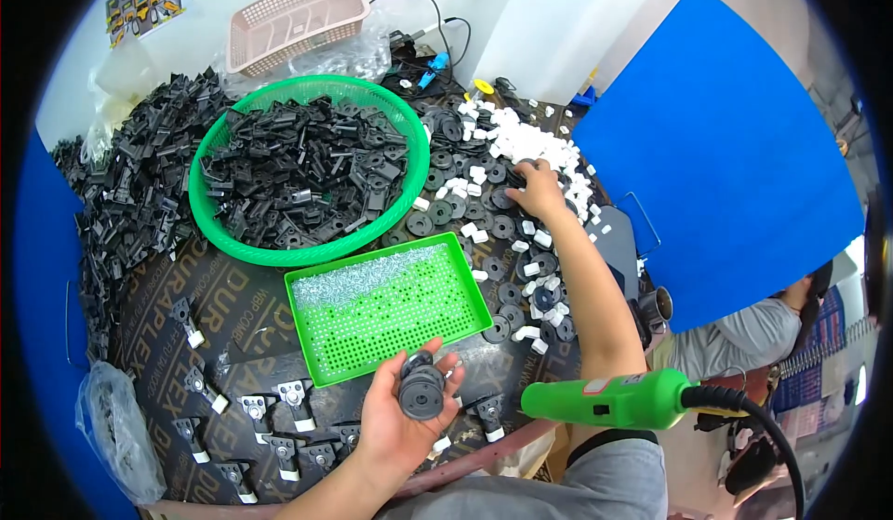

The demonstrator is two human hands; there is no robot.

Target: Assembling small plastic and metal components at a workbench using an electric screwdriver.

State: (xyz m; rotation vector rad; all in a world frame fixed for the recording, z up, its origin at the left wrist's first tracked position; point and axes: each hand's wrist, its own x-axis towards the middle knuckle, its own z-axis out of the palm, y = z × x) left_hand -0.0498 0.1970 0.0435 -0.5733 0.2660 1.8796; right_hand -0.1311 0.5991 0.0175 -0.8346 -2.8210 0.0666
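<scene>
Left hand [402, 420] has its fingers curled up around a black round part [421, 392] resting in the palm, while the right hand [537, 188] reaches out, fingers pinching into the white clips [532, 143] on the counter [246, 311].

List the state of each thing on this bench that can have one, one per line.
Left hand: palm up, holding a black part.
Right hand: reaching into the black discs and white pieces.
Round green basket: heaped with black parts.
Green tray: screws along its far edge.
Pink basket: tilted.
</scene>
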